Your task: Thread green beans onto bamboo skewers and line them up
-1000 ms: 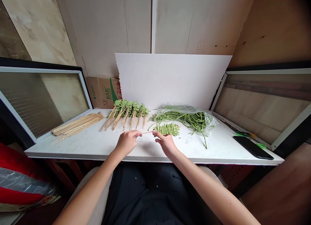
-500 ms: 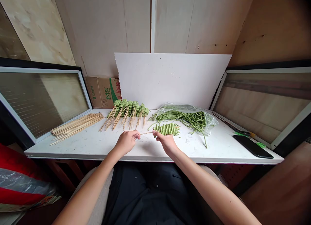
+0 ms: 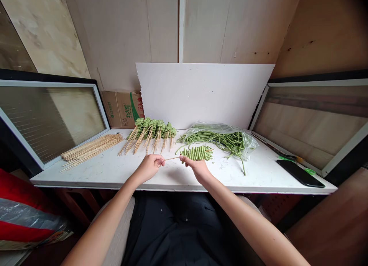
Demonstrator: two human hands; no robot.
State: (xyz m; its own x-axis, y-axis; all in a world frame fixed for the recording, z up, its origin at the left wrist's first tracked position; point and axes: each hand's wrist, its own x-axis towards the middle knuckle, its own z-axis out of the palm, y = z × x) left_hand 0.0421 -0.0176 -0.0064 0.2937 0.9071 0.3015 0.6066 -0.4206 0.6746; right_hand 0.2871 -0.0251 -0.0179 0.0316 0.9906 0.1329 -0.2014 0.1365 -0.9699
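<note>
Above the table's front, my left hand pinches the bare end of a thin wooden stick. My right hand is closed at the other side, thumb and fingers on the near end of a skewer of green long beans. The beans on it lie in tight back-and-forth folds, and a stick tip shows at its right end. My right fingers' undersides are hidden. Behind the hands, finished-looking bean skewers are heaped with their sticks towards me. Loose long beans spill from a clear plastic bag to the right.
Bare wooden sticks lie in a pile on the white table at the left. A black phone and a green ring-shaped item lie far right. A white board and a cardboard box stand behind; framed panels flank the table.
Both hands keep their grips and have barely moved. A little more of the stick shows between them. The whole view has shifted very slightly.
</note>
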